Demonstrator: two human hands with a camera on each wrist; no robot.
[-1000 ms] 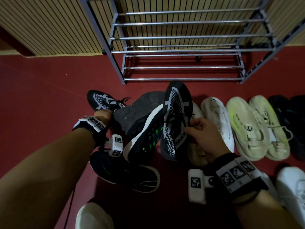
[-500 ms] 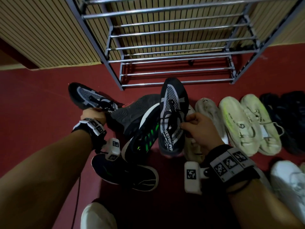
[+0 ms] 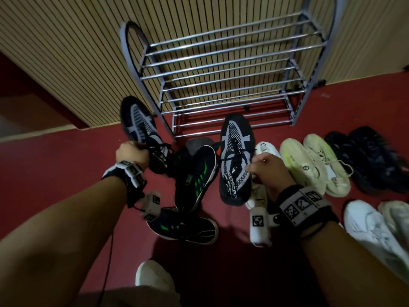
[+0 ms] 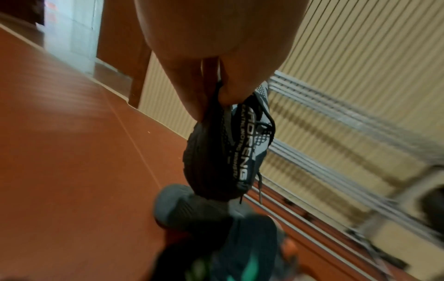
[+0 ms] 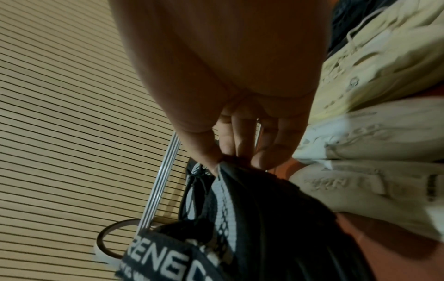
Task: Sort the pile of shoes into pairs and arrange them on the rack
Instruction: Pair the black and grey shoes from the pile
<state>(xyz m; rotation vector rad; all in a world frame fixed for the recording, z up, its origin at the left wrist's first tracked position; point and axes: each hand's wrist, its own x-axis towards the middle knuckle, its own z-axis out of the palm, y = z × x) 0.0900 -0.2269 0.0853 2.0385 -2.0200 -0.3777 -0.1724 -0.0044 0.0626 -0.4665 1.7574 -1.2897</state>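
Two matching black-and-grey mesh sneakers are held off the red floor. My left hand grips one black-and-grey sneaker at its collar, toe pointing up toward the rack's left end; the left wrist view shows this sneaker hanging from my pinching fingers. My right hand pinches the other black-and-grey sneaker at its heel collar, seen close in the right wrist view as the sneaker. The metal shoe rack stands bare against the slatted wall ahead.
On the floor between my hands lie two black sneakers with green stripes and a dark grey shoe. Pale yellow sneakers, black shoes and white sneakers lie to the right. A white shoe toe is near me.
Both hands have lifted their black-and-grey sneakers up from the pile. The left one rose most, from the floor to beside the rack's left end.
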